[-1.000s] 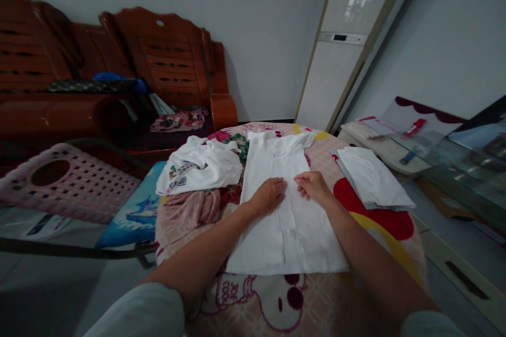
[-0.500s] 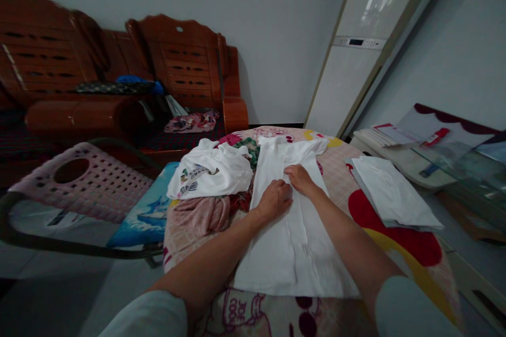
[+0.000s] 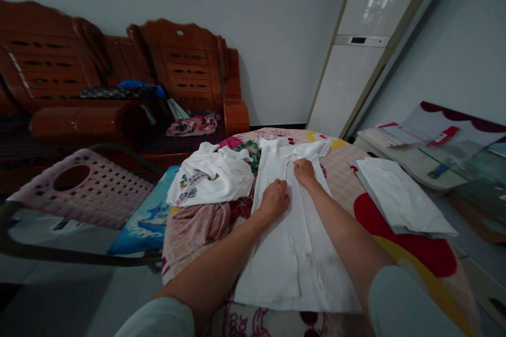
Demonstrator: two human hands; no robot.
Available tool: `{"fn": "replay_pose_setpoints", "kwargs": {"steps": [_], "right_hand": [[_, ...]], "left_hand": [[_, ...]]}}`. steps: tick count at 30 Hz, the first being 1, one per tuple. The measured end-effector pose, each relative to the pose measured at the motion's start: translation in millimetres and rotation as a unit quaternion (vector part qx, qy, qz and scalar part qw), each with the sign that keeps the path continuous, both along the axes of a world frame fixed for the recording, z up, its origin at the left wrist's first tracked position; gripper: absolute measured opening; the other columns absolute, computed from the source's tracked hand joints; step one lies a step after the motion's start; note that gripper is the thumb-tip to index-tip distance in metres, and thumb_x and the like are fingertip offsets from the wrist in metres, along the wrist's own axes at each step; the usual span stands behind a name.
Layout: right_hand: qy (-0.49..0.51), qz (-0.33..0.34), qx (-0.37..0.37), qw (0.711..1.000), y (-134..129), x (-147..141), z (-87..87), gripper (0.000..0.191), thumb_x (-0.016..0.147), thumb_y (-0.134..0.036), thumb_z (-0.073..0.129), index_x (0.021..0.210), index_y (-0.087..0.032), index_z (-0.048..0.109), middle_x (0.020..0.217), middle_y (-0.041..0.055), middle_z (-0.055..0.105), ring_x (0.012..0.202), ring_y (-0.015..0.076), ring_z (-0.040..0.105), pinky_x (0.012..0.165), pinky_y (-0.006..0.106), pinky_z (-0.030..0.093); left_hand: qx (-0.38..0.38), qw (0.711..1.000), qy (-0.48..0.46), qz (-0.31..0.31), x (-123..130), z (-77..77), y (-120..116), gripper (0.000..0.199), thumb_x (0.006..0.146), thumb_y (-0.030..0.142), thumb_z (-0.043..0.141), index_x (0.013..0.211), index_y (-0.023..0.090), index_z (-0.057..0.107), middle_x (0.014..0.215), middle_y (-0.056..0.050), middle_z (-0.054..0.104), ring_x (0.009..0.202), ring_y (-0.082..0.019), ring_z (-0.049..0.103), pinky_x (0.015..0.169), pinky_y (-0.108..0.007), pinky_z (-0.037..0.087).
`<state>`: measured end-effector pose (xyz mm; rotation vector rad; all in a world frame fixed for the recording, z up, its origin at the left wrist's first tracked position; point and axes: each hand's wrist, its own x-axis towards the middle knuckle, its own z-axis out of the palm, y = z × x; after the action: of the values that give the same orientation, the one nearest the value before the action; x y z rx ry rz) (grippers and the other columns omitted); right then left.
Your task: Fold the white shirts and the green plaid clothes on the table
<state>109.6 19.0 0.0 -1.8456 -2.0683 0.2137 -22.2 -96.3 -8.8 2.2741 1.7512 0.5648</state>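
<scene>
Round table point(image 3: 342, 171): draped in a pink-beige cloth point(image 3: 348, 189) patterned with red and yellow patches and cartoon figures.
White garment point(image 3: 272, 268): laid flat lengthwise on the table, hem toward the near edge, top end by the far edge, loose folds running down the middle.
Left hand point(image 3: 274, 197): resting on the garment's left half, fingers curled against the fabric; cannot tell whether gripping any.
Right hand point(image 3: 304, 172): slightly closer to the far edge, touching the garment's right half, fingers bent in tightly; cannot tell whether pinching a fold.
White printed shirt point(image 3: 213, 174): bunched toward the left edge, on top of a crumpled dusty-pink cloth point(image 3: 203, 221).
Folded white clothes point(image 3: 403, 195): lying at the right edge, apart from both hands.
Woven chair point(image 3: 87, 184): standing off the left edge, beside a blue cushion point(image 3: 146, 216).
Side stand point(image 3: 419, 160): beyond the right edge, bearing papers point(image 3: 389, 134) and a red object point(image 3: 446, 136).
Wooden sofa point(image 3: 190, 63): past the far left, floral cloth point(image 3: 193, 124) on the seat.
Tall white appliance point(image 3: 351, 84): upright beyond the far edge, close to the grey wall point(image 3: 284, 37).
</scene>
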Motion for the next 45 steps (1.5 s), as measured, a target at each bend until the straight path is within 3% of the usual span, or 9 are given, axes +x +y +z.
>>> {"fn": "replay_pose_setpoints", "kwargs": {"steps": [4, 11, 20, 25, 29, 32, 35, 41, 45], "right_hand": [[0.028, 0.013, -0.002, 1.000, 13.0, -6.6, 4.5, 0.035, 0.082, -0.010, 0.049, 0.105, -0.017, 0.075, 0.099, 0.0073, 0.076, 0.101, 0.0195, 0.068, 0.088, 0.025, 0.048], [0.103, -0.047, 0.008, 0.994, 30.7, -30.0, 4.0, 0.056, 0.078, -0.012, 0.055, 0.133, -0.008, 0.058, 0.118, 0.0150, 0.070, 0.111, 0.0225, 0.065, 0.095, 0.026, 0.047], [0.157, -0.079, 0.032, 0.984, 34.8, -28.8, 1.7, 0.048, 0.075, -0.007, 0.047, 0.118, -0.010, 0.069, 0.109, 0.0126, 0.073, 0.100, 0.0221, 0.068, 0.092, 0.026, 0.048], [0.120, -0.050, 0.055, 0.990, 29.8, -21.4, -0.6, 0.052, 0.073, -0.004, 0.047, 0.121, -0.013, 0.066, 0.105, 0.0115, 0.073, 0.100, 0.0236, 0.066, 0.092, 0.029, 0.048], [0.063, -0.041, 0.055, 0.996, 18.4, -22.8, 5.1, 0.054, 0.076, -0.002, 0.047, 0.127, -0.010, 0.062, 0.111, 0.0177, 0.069, 0.103, 0.0259, 0.064, 0.092, 0.032, 0.047], [0.055, -0.040, 0.083, 0.994, 1.9, -20.5, 14.5, 0.047, 0.080, -0.005, 0.048, 0.123, -0.012, 0.065, 0.116, 0.0175, 0.067, 0.104, 0.0252, 0.064, 0.092, 0.031, 0.046], [0.095, 0.001, 0.065, 0.993, -25.6, -11.4, 23.5, 0.033, 0.079, -0.008, 0.052, 0.103, -0.014, 0.073, 0.103, 0.0120, 0.072, 0.096, 0.0223, 0.066, 0.088, 0.030, 0.048], [0.229, 0.165, -0.118, 0.952, -117.7, 12.5, 37.2, 0.014, 0.074, -0.013, 0.059, 0.080, -0.015, 0.072, 0.063, 0.0002, 0.066, 0.056, 0.0130, 0.059, 0.055, 0.022, 0.044], [0.210, 0.301, -0.209, 0.907, -179.2, 19.0, 46.3, 0.009, 0.074, -0.015, 0.061, 0.072, -0.016, 0.070, 0.064, -0.0016, 0.065, 0.059, 0.0105, 0.056, 0.055, 0.020, 0.039]], "left_hand": [[0.011, 1.000, -0.012, 0.007, -1.3, -2.9, 2.5, 0.023, 0.082, 0.010, 0.051, 0.103, 0.016, 0.058, 0.103, -0.012, 0.065, 0.092, -0.023, 0.065, 0.081, -0.034, 0.052], [0.037, 0.997, -0.074, 0.010, -2.7, -9.7, 6.2, 0.030, 0.077, 0.004, 0.050, 0.103, 0.018, 0.059, 0.094, -0.007, 0.068, 0.087, -0.020, 0.065, 0.079, -0.031, 0.051], [0.053, 0.989, -0.133, -0.021, -7.6, -3.5, 4.3, 0.032, 0.071, 0.002, 0.051, 0.098, 0.016, 0.063, 0.084, -0.005, 0.068, 0.077, -0.017, 0.063, 0.076, -0.027, 0.049], [0.039, 0.992, -0.115, -0.017, -3.2, -1.6, 1.1, 0.028, 0.073, 0.004, 0.054, 0.096, 0.015, 0.066, 0.085, -0.006, 0.069, 0.078, -0.017, 0.063, 0.076, -0.028, 0.050], [0.032, 0.990, -0.134, -0.029, -12.3, -4.4, 8.1, 0.016, 0.086, 0.018, 0.054, 0.092, 0.016, 0.068, 0.088, -0.007, 0.071, 0.082, -0.018, 0.066, 0.078, -0.030, 0.052], [0.063, 0.984, -0.163, -0.029, -32.0, -7.4, 18.2, 0.026, 0.088, 0.013, 0.048, 0.103, 0.017, 0.068, 0.105, -0.008, 0.071, 0.095, -0.017, 0.066, 0.087, -0.030, 0.053], [0.072, 0.988, -0.121, -0.056, -48.7, -12.8, 26.2, 0.037, 0.082, 0.007, 0.053, 0.115, 0.020, 0.065, 0.122, -0.008, 0.067, 0.113, -0.019, 0.062, 0.100, -0.035, 0.050], [0.051, 0.995, -0.020, -0.084, -45.4, -19.8, 28.9, 0.036, 0.085, 0.013, 0.057, 0.120, 0.017, 0.063, 0.135, -0.013, 0.060, 0.129, -0.022, 0.053, 0.109, -0.040, 0.042], [0.050, 0.995, 0.006, -0.085, -40.5, -16.5, 26.8, 0.036, 0.089, 0.018, 0.053, 0.125, 0.017, 0.061, 0.139, -0.013, 0.056, 0.131, -0.023, 0.050, 0.112, -0.040, 0.038]]}}
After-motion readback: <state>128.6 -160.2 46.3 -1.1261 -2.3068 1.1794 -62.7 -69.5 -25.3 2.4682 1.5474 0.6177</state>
